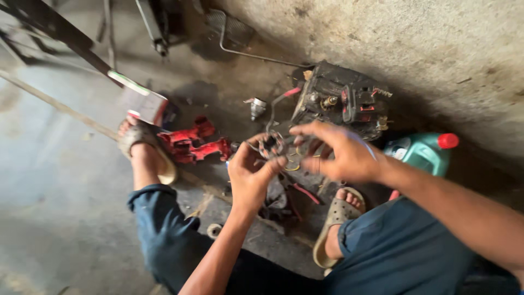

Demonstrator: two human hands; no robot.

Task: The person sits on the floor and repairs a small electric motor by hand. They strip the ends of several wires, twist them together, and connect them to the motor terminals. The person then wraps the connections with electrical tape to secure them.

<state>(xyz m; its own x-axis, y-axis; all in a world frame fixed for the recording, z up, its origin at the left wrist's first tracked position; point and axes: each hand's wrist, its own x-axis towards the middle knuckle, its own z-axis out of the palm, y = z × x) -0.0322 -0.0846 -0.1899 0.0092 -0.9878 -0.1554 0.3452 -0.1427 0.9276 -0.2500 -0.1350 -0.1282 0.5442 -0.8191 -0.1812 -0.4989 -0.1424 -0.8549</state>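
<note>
Down on the stained concrete floor (65, 180) we are sitting with knees apart, holding a small round metal part with a dark ring and wire windings (271, 145) between both hands, raised above the floor and just in front of a grimy black engine block with red fittings (341, 101). Our left hand (250, 173) is pinching the near edge of the ring, thumb and fingers curled and pressed onto it. Our right hand (339, 153) is reaching in from the other side with fingers bent toward the ring's far edge; motion blur is keeping us from telling whether that grip is closed on the ring or only touching it. Thin yellowish wires (295, 161) are hanging below the ring. A red metal bracket (194, 143) is lying beside our left sandalled foot (143, 146), and a teal plastic bottle with a red cap (423, 152) is lying near the right forearm.
</note>
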